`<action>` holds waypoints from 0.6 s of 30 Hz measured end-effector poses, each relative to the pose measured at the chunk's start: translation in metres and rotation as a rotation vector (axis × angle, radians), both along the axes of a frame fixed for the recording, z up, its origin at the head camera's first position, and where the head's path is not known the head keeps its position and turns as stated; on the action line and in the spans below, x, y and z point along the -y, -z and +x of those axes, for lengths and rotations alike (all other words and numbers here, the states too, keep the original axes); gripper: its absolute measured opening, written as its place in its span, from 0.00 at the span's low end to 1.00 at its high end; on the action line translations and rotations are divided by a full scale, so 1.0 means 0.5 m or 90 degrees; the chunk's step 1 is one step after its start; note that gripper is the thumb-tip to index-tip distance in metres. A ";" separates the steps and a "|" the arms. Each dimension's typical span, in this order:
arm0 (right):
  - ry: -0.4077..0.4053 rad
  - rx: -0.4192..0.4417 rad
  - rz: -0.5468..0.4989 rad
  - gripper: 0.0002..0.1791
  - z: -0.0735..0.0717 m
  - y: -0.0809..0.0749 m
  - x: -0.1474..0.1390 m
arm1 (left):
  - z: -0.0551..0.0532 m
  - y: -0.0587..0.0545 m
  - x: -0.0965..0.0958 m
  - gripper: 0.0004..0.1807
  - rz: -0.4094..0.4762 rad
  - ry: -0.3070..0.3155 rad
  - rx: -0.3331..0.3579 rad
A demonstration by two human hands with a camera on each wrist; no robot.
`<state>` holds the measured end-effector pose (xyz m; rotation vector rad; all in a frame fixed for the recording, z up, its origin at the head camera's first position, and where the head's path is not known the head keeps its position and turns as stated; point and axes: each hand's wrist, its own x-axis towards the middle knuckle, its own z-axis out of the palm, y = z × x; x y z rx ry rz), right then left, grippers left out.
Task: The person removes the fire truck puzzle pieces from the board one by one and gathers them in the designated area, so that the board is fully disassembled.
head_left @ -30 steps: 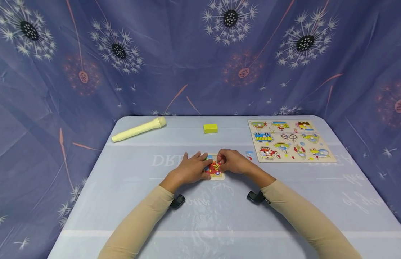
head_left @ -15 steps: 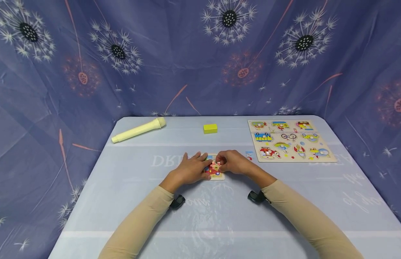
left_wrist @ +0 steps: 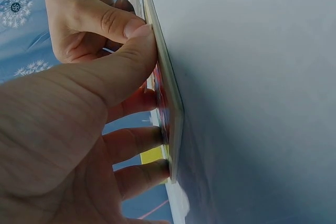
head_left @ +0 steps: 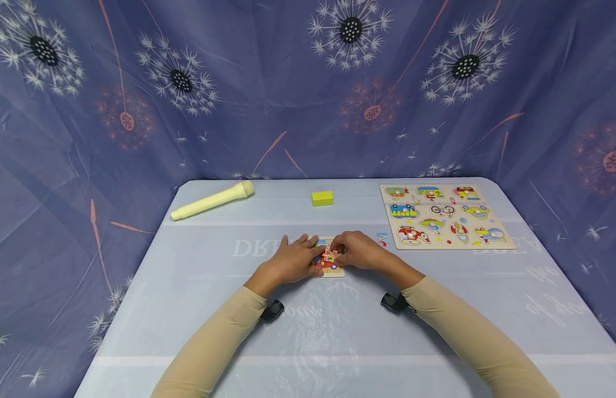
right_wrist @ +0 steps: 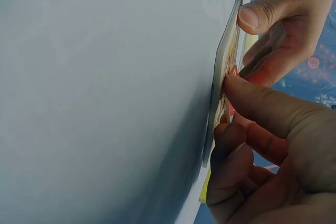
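A small wooden jigsaw puzzle (head_left: 332, 272) with a red vehicle picture lies on the table between the two hands. My left hand (head_left: 294, 261) rests on its left part, fingers spread and fairly straight; in the left wrist view the thumb and fingertips press on the board (left_wrist: 176, 114). From the right, my right hand (head_left: 359, 250) pinches a red puzzle piece (head_left: 330, 257) between thumb and fingers, over the puzzle's middle. In the right wrist view this puzzle piece (right_wrist: 229, 107) stands slightly tilted off the board, and the fingers cover much of it.
Farther back on the table (head_left: 288, 331) lies a yellow block (head_left: 322, 198). A pale yellow microphone-shaped stick (head_left: 213, 200) is at the back left. At the back right sits a wooden knob-puzzle board (head_left: 447, 224) with vehicle pieces. A patterned curtain (head_left: 268, 99) hangs behind the table.
The red puzzle piece under my right fingers has tilted and shifted slightly left over the puzzle. My left hand has stayed in place.
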<state>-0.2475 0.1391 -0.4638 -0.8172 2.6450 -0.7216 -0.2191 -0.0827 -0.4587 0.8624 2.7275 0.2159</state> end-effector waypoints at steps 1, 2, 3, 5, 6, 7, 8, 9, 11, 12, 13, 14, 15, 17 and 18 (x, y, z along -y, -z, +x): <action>-0.002 -0.003 0.005 0.14 0.001 0.000 0.000 | 0.000 0.000 0.000 0.39 0.000 0.000 0.000; -0.004 -0.006 0.010 0.14 0.001 0.000 0.001 | 0.000 0.000 0.000 0.40 0.000 0.000 0.000; -0.007 -0.010 0.014 0.14 0.002 -0.001 0.001 | 0.001 0.000 0.001 0.40 0.001 0.000 0.002; -0.010 -0.014 0.018 0.15 0.002 0.000 0.000 | 0.001 -0.001 0.001 0.40 0.000 0.000 0.002; -0.012 -0.017 0.017 0.15 0.002 0.000 0.000 | 0.001 -0.001 0.001 0.40 0.000 0.000 0.003; -0.014 -0.019 0.012 0.15 0.001 0.000 -0.001 | 0.001 -0.001 0.001 0.40 0.000 0.001 0.002; -0.015 -0.022 0.005 0.14 0.001 0.001 -0.001 | 0.001 -0.001 0.001 0.40 0.000 0.001 0.002; -0.014 -0.023 -0.005 0.13 0.000 0.002 -0.002 | 0.001 -0.002 0.001 0.40 0.000 0.001 0.001; -0.006 -0.019 -0.031 0.11 -0.002 0.003 -0.004 | 0.001 -0.002 0.001 0.40 0.000 0.002 0.002; -0.001 -0.015 -0.043 0.10 -0.002 0.004 -0.005 | 0.001 -0.002 0.001 0.40 0.001 0.002 0.004; 0.003 -0.009 -0.056 0.09 -0.003 0.005 -0.006 | 0.001 -0.002 0.001 0.40 0.001 0.002 0.005; 0.008 -0.003 -0.066 0.08 -0.004 0.007 -0.007 | 0.001 -0.002 0.001 0.40 0.002 0.002 0.006; 0.013 0.005 -0.076 0.08 -0.005 0.008 -0.008 | 0.001 -0.002 0.001 0.40 0.002 0.002 0.008; 0.018 0.031 -0.097 0.06 -0.007 0.012 -0.011 | 0.001 -0.002 0.001 0.39 0.002 0.002 0.009; 0.021 0.049 -0.109 0.06 -0.007 0.012 -0.012 | 0.001 -0.002 0.001 0.39 0.000 0.001 0.010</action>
